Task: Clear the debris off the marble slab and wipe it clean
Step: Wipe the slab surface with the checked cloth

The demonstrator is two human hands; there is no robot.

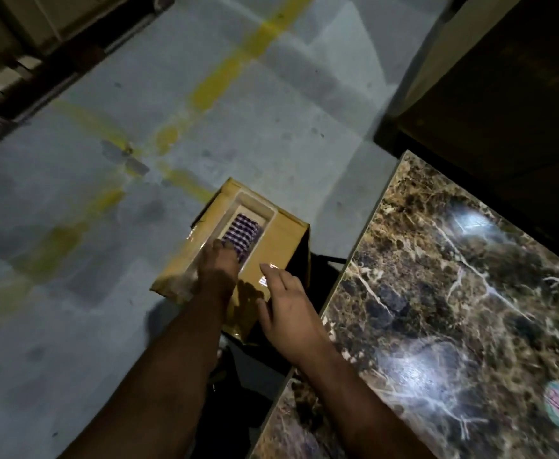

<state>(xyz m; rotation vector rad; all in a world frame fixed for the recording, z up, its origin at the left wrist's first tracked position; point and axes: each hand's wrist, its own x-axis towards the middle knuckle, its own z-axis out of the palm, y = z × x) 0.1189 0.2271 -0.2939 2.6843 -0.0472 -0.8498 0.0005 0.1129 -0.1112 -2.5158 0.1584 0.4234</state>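
Right hand [288, 313] hovering loose-fingered over box [281, 240]; left hand [220, 270] reaching into tray [235, 210], touching checked cloth [240, 235], grip unclear — fetching wiper, probably. Slab [453, 309] alongside, unwiped.

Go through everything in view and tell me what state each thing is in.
Left hand: reaching into the tray, touching the cloth.
Right hand: open, above the box.
Checked cloth: folded, in the tray.
White tray: on the box.
Cardboard box: closed.
Marble slab: bare, glossy.
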